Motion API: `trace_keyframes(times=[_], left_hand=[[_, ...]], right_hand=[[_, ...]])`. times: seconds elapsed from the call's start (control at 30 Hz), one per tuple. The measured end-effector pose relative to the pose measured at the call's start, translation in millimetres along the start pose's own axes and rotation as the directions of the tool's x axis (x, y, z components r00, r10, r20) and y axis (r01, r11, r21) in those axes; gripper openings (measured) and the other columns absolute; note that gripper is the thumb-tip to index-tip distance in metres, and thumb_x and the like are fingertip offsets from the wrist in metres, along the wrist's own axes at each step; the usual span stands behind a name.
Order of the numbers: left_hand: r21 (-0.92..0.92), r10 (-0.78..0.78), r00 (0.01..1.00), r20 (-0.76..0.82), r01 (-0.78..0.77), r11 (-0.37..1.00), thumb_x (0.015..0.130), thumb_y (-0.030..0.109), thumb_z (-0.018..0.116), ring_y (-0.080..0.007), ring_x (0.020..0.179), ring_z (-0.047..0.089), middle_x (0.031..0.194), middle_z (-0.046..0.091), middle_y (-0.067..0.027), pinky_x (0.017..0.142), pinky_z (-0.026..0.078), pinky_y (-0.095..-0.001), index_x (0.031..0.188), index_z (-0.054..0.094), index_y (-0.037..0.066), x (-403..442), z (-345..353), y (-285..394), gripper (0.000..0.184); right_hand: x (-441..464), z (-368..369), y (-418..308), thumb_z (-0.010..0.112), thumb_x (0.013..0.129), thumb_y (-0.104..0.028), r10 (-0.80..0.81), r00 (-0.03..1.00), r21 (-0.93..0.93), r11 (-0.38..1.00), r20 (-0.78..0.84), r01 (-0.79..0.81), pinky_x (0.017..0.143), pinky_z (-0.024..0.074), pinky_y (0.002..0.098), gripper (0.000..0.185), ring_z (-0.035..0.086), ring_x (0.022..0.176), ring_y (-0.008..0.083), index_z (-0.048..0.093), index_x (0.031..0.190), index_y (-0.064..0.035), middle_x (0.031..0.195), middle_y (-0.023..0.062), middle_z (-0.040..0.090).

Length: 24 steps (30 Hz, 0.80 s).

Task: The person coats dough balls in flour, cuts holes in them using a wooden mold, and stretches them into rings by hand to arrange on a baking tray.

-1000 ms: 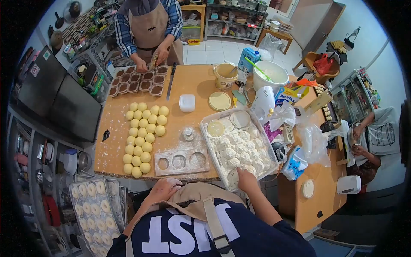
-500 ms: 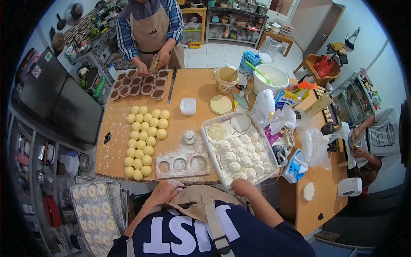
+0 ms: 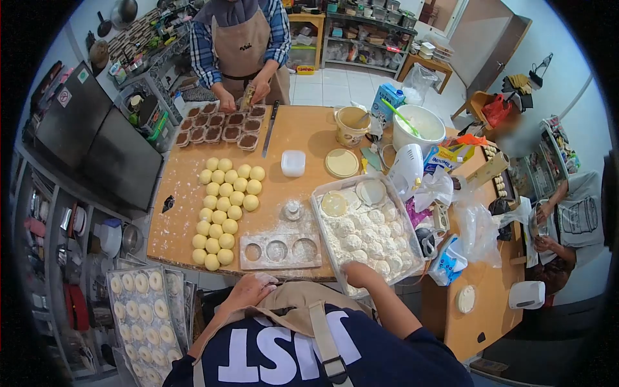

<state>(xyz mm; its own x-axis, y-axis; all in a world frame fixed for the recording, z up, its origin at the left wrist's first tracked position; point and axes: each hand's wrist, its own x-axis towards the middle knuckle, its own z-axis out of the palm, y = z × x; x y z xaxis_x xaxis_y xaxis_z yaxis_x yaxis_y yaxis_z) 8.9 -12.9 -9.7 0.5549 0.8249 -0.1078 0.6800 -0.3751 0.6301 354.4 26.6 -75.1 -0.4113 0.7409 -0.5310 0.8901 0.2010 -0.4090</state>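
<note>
My right hand [image 3: 358, 275] reaches over the near edge of a clear plastic tray [image 3: 314, 205] filled with white flour. Its fingers are at the flour, mostly hidden by the back of the hand. Rows of flour-coated dough balls [image 3: 353, 242] lie in the tray, along with two round discs [image 3: 333, 204]. My left hand [image 3: 253, 288], flour on its fingers, rests flat at the apron by the table edge, holding nothing. Just beyond it lies a floured board with three round holes [image 3: 280, 250], and a small round floured tool [image 3: 292, 211] stands behind that.
Smooth yellow dough balls [image 3: 222, 205] sit at left. Across the table [image 3: 284, 145], another person handles a small packet [image 3: 247, 97] over brown-filled cups [image 3: 213, 134]. A knife [image 3: 270, 129], white container [image 3: 293, 164], mixer [image 3: 407, 171] and bowl [image 3: 429, 133] stand around. Ring-shaped dough trays [image 3: 145, 313] are lower left.
The view has shifted slightly, so the table appears lower and further right. My right hand has moved a little further in over the tray's near edge. My left hand stays put.
</note>
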Motion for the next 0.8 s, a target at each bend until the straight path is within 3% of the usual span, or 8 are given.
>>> trace_keyframes(times=[0.13, 0.27, 0.37, 0.43, 0.5, 0.6, 0.7, 0.8], left_hand=[[-0.011, 0.03, 0.999, -0.028, -0.031, 0.999, 0.088, 0.027, 0.057, -0.0331, 0.089, 0.059, 0.093, 0.063, -0.0135, 0.078, 0.046, -0.0406, 0.103, 0.062, 0.01, -2, 4, -6, 0.024], [-0.011, -0.027, 0.999, 0.031, 0.028, 1.0, 0.087, 0.024, 0.057, -0.0324, 0.096, 0.058, 0.099, 0.063, -0.0135, 0.084, 0.046, -0.0407, 0.104, 0.062, 0.009, -4, -6, -1, 0.023], [-0.025, -0.002, 1.0, 0.017, 0.002, 1.0, 0.088, 0.024, 0.057, -0.0326, 0.094, 0.059, 0.098, 0.064, -0.0133, 0.082, 0.046, -0.0409, 0.103, 0.063, 0.008, -6, -6, -13, 0.023], [-0.064, -0.05, 0.998, 0.031, 0.052, 0.997, 0.088, 0.024, 0.057, -0.0325, 0.094, 0.059, 0.098, 0.064, -0.0134, 0.082, 0.046, -0.0411, 0.103, 0.063, 0.008, -11, -11, -17, 0.023], [-0.09, -0.057, 0.998, 0.02, 0.058, 0.994, 0.087, 0.024, 0.057, -0.0325, 0.094, 0.06, 0.097, 0.064, -0.0136, 0.082, 0.046, -0.0413, 0.103, 0.063, 0.007, -18, -16, -23, 0.024], [-0.097, -0.005, 1.0, -0.022, 0.003, 0.995, 0.087, 0.025, 0.058, -0.0324, 0.094, 0.06, 0.097, 0.064, -0.0142, 0.081, 0.047, -0.0411, 0.102, 0.063, 0.006, -23, -21, -40, 0.024], [-0.077, 0.026, 0.997, -0.078, -0.032, 0.997, 0.087, 0.025, 0.058, -0.0319, 0.092, 0.06, 0.094, 0.064, -0.0143, 0.079, 0.047, -0.0401, 0.1, 0.063, 0.005, -32, -28, -57, 0.024], [-0.049, 0.017, 0.991, -0.133, -0.024, 0.999, 0.086, 0.025, 0.058, -0.0309, 0.088, 0.061, 0.091, 0.064, -0.0134, 0.077, 0.048, -0.039, 0.097, 0.063, 0.004, -48, -43, -70, 0.024]], right_hand=[[11, -15, -14, 0.048, 0.076, 0.003, 0.01, 0.905, 0.078, 0.997, -0.425, 0.026, 0.085, 0.0462, 0.0448, 0.032, 0.058, 0.097, 0.0397, 0.056, 0.106, 0.0004, 0.105, 0.0237, 0.059], [34, -19, -19, 0.048, 0.076, 0.003, 0.09, 0.95, 0.12, 0.991, -0.298, -0.057, 0.085, 0.0461, 0.0452, 0.034, 0.057, 0.099, 0.0397, 0.056, 0.109, 0.0003, 0.107, 0.0258, 0.057], [31, 15, -1, 0.05, 0.074, -0.001, 0.107, 0.993, -0.007, 0.994, -0.051, -0.107, 0.083, 0.0464, 0.0447, 0.022, 0.057, 0.096, 0.0395, 0.06, 0.093, 0.0021, 0.097, 0.0256, 0.061], [1, 11, -2, 0.052, 0.073, -0.002, 0.038, 0.998, -0.065, 0.997, -0.044, -0.04, 0.08, 0.0477, 0.0442, 0.019, 0.059, 0.093, 0.0387, 0.063, 0.088, 0.0009, 0.092, 0.0239, 0.063], [-18, 15, 4, 0.054, 0.071, -0.003, 0.026, 0.955, 0.039, 0.999, -0.296, -0.016, 0.079, 0.0483, 0.0444, 0.022, 0.06, 0.091, 0.0376, 0.064, 0.091, -0.0014, 0.093, 0.0221, 0.063], [-23, -27, -27, 0.054, 0.07, -0.004, 0.355, 0.903, 0.071, 0.935, -0.241, -0.348, 0.08, 0.048, 0.0442, 0.029, 0.06, 0.093, 0.0356, 0.065, 0.097, -0.0046, 0.096, 0.0201, 0.064], [-11, -48, -37, 0.056, 0.068, -0.005, 0.381, 0.896, -0.003, 0.92, -0.228, -0.392, 0.081, 0.0478, 0.0436, 0.033, 0.06, 0.094, 0.0344, 0.066, 0.1, -0.0074, 0.098, 0.0193, 0.063], [-4, -58, -51, 0.058, 0.067, -0.005, 0.189, 0.893, -0.051, 0.972, -0.409, -0.229, 0.081, 0.0476, 0.0433, 0.035, 0.059, 0.095, 0.0344, 0.065, 0.101, -0.0082, 0.101, 0.0188, 0.063]])
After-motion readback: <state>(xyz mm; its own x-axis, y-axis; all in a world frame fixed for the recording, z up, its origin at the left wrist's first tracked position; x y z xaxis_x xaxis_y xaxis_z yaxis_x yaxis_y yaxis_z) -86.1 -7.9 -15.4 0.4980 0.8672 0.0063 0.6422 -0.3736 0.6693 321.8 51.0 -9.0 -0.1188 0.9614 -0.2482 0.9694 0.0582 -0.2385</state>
